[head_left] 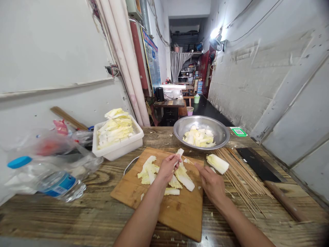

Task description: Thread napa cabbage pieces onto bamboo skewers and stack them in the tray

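Over the wooden cutting board (pixel 180 219), my left hand (pixel 168 167) is closed on a strip of napa cabbage leaf (pixel 180 152), its white end sticking up past the fingers. My right hand (pixel 211 180) pinches a thin bamboo skewer (pixel 189 161) whose tip points at that strip; whether it has pierced the leaf I cannot tell. Loose cabbage leaves (pixel 148 170) lie on the board on both sides of my left hand. Right of the board rest a small cabbage heart (pixel 218 164) and a spread bundle of bamboo skewers (pixel 244 175).
A white tub (pixel 120 146) piled with cabbage stands at back left, a steel bowl (pixel 177 132) with cabbage pieces at back right. A cleaver (pixel 259 166) lies far right. On the left are a water bottle (pixel 59 185) and plastic bags (pixel 51 144). A QR card (pixel 239 131) sits by the edge.
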